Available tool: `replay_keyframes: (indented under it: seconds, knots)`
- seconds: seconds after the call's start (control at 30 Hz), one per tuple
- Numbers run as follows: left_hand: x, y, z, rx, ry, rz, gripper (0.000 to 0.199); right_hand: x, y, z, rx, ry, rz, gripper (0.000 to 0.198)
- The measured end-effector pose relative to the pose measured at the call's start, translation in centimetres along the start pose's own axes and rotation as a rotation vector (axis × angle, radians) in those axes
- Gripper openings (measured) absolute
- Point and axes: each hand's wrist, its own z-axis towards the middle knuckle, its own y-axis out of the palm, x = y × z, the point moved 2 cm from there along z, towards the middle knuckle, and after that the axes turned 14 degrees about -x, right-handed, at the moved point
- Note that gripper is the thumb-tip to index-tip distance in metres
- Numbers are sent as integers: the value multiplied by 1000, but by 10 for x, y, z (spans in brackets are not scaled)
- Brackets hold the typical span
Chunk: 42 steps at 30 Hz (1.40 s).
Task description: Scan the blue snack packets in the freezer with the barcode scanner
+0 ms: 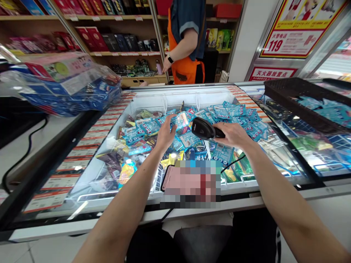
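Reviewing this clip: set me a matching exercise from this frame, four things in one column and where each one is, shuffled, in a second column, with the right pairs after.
Things
1. black barcode scanner
2. light blue packet
3. black plastic crate
4. bundle of blue boxes in clear wrap

Places
A. on the freezer lid at the far left
B. gripped in the right hand
C. on the glass lid at the far right
D. at the fingertips of the left hand, over the open freezer

Pairs: 1-B, 2-D, 3-C, 4-A
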Motion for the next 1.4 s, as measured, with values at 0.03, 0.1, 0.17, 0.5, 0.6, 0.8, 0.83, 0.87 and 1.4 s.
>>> replay_keyframes:
  seconds: [0.03, 0.1, 0.17, 0.5, 0.6, 0.8, 0.83, 0.87, 1.4]
  knots:
    - [0, 0, 0, -3, -5, 0, 46, 0, 0, 0, -1, -2, -1, 38]
    - [0, 0, 0, -11, 0, -4, 46, -1, -1, 0, -6, -4, -3, 38]
    - [0, 1, 1, -8, 32, 1, 44, -1, -1, -1, -7, 0, -9, 39]
    - [-1, -3, -4, 273, -120, 272, 49, 3, 1, -2, -6, 37, -12, 40]
    - [6, 2, -5, 150, 10, 321, 42, 3, 1, -2, -5, 44, -23, 39]
    - [-4, 10, 0, 0, 3, 353, 33, 5, 0, -3, 9, 50, -34, 39]
    - [-9, 9, 0, 16, -22, 355, 33, 6, 0, -3, 9, 54, -35, 39]
    - [-14, 6, 0, 28, -39, 358, 33, 6, 0, -4, 8, 60, -36, 39]
    - [-22, -9, -3, 106, 19, 312, 32, 11, 1, -4, 1, 98, -36, 43]
